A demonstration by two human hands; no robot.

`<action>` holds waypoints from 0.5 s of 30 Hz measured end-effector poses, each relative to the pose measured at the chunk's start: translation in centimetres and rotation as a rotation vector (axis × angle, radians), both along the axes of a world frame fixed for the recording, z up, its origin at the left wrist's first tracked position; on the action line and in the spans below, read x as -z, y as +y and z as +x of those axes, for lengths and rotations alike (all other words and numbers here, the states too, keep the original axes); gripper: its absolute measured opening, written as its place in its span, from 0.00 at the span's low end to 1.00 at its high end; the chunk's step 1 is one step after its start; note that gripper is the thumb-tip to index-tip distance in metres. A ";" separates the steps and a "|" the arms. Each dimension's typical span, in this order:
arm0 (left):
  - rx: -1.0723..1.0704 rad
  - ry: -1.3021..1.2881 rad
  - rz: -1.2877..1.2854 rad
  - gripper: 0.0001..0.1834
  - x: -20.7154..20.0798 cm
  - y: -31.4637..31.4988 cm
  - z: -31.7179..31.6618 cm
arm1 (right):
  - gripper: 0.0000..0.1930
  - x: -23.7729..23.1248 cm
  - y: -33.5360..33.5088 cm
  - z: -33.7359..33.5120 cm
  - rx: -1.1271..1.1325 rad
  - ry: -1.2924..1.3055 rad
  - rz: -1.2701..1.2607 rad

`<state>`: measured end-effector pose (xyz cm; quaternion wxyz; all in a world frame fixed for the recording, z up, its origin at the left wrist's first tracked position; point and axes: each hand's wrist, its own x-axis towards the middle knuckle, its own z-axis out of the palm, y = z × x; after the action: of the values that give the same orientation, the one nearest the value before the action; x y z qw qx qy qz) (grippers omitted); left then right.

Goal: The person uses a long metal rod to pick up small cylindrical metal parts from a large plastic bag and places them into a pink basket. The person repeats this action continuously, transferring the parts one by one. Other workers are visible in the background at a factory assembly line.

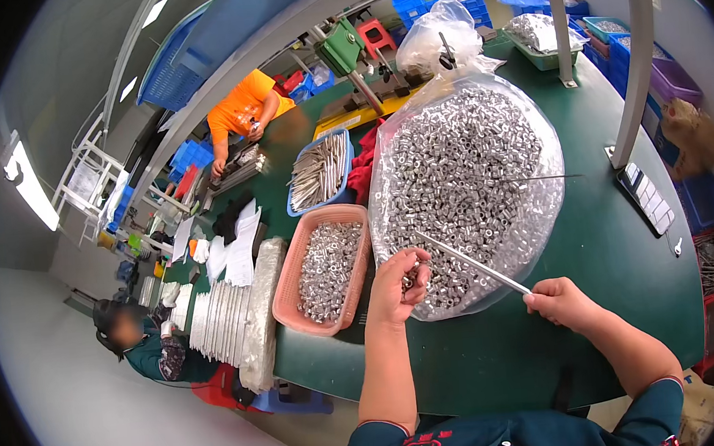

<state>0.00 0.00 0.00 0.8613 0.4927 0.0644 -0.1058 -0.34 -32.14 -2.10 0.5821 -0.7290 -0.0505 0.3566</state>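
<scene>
Right hand (561, 303) pinches a slim metal rod (475, 264), tip over the clear bag (547, 155). Left hand (393, 291), at the bag's near edge, curls around small metal pieces (410, 277). Plenty left: bag heaped with rings (458, 159); pink basket (283, 304) left of bag holds more. Finished count: can't tell.

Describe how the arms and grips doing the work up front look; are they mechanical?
No, they are human. The left grip and right grip are bare, ungloved, with five-fingered hand shapes. The forearms are uncovered, with no cables visible on them. Short, dark teal sleeves cover the upper arms, and a red marking decorates the shirt front.
</scene>
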 end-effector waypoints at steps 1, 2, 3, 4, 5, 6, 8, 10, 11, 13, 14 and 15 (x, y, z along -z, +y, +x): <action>0.032 -0.014 0.043 0.20 -0.5 -0.2 -0.2 | 0.16 0.0 0.0 0.0 0.003 0.011 0.021; 0.065 -0.029 0.086 0.21 -1.0 -0.3 -0.3 | 0.16 -0.1 -0.1 0.0 0.007 0.022 0.041; 0.054 -0.022 0.130 0.21 -1.4 -0.4 -0.5 | 0.16 0.2 -0.1 0.1 0.012 0.039 0.054; 0.044 -0.015 0.174 0.20 -1.7 -0.6 -0.6 | 0.16 0.4 -0.2 0.2 0.017 0.056 0.065; 0.035 -0.009 0.217 0.20 -1.8 -0.8 -0.8 | 0.16 0.7 -0.2 0.1 0.023 0.073 0.076; 0.002 -0.028 0.307 0.19 -2.0 -0.8 -0.9 | 0.16 0.4 -0.2 0.1 0.024 0.048 0.063; -0.082 -0.035 0.395 0.19 -1.9 -0.7 -1.0 | 0.16 0.3 -0.1 0.2 0.014 0.046 0.069; -0.134 -0.063 0.396 0.18 -1.4 -0.5 -0.9 | 0.16 0.2 -0.2 0.1 0.007 0.053 0.062; -0.126 -0.040 0.314 0.18 -1.2 -0.6 -0.8 | 0.16 0.3 -0.2 0.1 0.006 0.061 0.057; -0.113 -0.018 0.161 0.18 -1.5 -0.5 -0.2 | 0.16 0.1 -0.1 0.3 -0.002 0.047 0.056; -0.102 -0.017 0.040 0.18 -0.8 -0.1 0.2 | 0.16 0.2 -0.2 0.1 -0.007 0.036 0.054; -0.100 -0.024 -0.018 0.18 -0.6 0.1 0.6 | 0.16 0.2 -0.2 0.1 -0.015 0.017 0.059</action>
<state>0.58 0.14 0.55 0.8708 0.4821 0.0777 -0.0575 -0.28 -32.37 -2.29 0.6010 -0.7080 -0.0614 0.3657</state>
